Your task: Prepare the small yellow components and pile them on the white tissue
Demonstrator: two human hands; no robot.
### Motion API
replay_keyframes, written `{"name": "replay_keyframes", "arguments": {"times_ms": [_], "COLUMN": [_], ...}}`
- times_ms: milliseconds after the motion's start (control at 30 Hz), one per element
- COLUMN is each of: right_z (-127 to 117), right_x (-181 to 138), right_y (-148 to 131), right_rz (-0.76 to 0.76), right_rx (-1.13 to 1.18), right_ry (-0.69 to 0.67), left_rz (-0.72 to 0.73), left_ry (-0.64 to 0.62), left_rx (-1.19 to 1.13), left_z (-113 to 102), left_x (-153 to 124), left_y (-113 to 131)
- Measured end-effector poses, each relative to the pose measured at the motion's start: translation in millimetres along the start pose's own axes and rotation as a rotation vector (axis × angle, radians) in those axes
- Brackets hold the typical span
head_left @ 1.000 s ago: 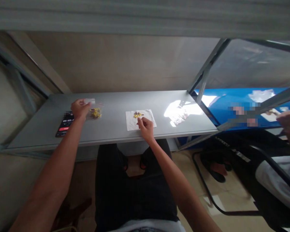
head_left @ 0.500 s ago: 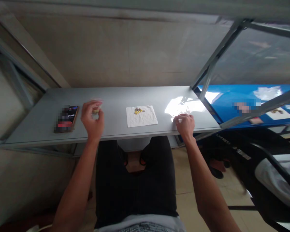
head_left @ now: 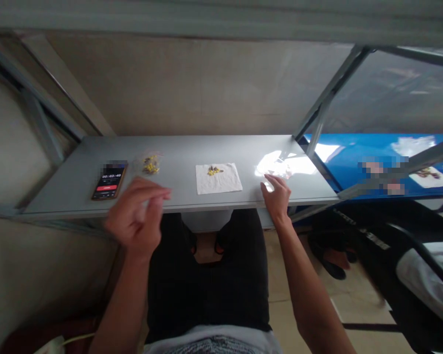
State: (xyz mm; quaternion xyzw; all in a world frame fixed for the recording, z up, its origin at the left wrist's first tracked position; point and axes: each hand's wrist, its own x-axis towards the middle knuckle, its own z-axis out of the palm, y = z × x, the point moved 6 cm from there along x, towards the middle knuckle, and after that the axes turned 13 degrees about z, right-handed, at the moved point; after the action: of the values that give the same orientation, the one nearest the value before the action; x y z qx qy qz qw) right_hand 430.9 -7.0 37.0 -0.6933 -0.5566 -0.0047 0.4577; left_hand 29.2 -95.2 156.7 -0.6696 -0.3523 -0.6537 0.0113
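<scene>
My left hand point(head_left: 136, 211) is raised in front of the table's near edge, slightly blurred. Its thumb and fingertips are closed in a pinch, and whatever is between them cannot be made out. Just beyond it lies a clear plastic bag point(head_left: 151, 164) with small yellow and dark pieces inside. My right hand point(head_left: 277, 197) is over the table's front edge at the right, its thumb and fingers a little apart. Bright glare hides most of a clear, shiny item point(head_left: 280, 169) beside its fingertips. Between the hands, a white cloth point(head_left: 218, 184) bears a small pile of yellow and brown pieces point(head_left: 214, 171).
A phone point(head_left: 110, 182) showing a running timer lies at the left of the grey table point(head_left: 184, 147). Metal frame bars point(head_left: 328, 98) rise at the right. Beyond them, another person's hands point(head_left: 376, 169) are over a blue table point(head_left: 339, 172).
My left hand has drawn back from the plastic bag toward me, and the bag now shows on the table. My right hand's fingers have parted slightly. The view has shifted a little.
</scene>
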Motion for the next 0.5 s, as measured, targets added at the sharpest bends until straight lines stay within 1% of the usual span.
{"name": "replay_keyframes", "arguments": {"times_ms": [33, 100, 133, 200, 267, 333, 400, 500], "right_z": [-2, -1, 2, 15, 35, 60, 84, 113], "right_x": [1, 3, 4, 5, 5, 5, 5, 2], "right_y": [-11, -40, -55, -88, -112, -126, -127, -124], "right_rz": [-0.026, -0.08, -0.099, -0.151, -0.14, -0.053, 0.104, 0.29], "right_rx": [0.036, 0.119, 0.172, 0.297, 0.411, 0.537, 0.683, 0.851], "right_ry": [0.01, 0.015, 0.008, -0.075, -0.178, -0.291, -0.386, -0.512], "left_rz": [0.032, 0.077, 0.092, 0.082, 0.095, 0.109, 0.138, 0.256], "left_ry": [-0.157, -0.371, -0.427, -0.498, -0.532, -0.536, -0.54, -0.603], "left_rx": [-0.034, -0.066, -0.081, -0.116, -0.12, -0.097, -0.025, 0.074], "left_z": [30, 83, 104, 135, 153, 161, 163, 164], "left_x": [-3, -14, -20, -30, -34, -31, -24, -18], "left_y": [-9, -32, -45, -69, -87, -100, -108, -111]}}
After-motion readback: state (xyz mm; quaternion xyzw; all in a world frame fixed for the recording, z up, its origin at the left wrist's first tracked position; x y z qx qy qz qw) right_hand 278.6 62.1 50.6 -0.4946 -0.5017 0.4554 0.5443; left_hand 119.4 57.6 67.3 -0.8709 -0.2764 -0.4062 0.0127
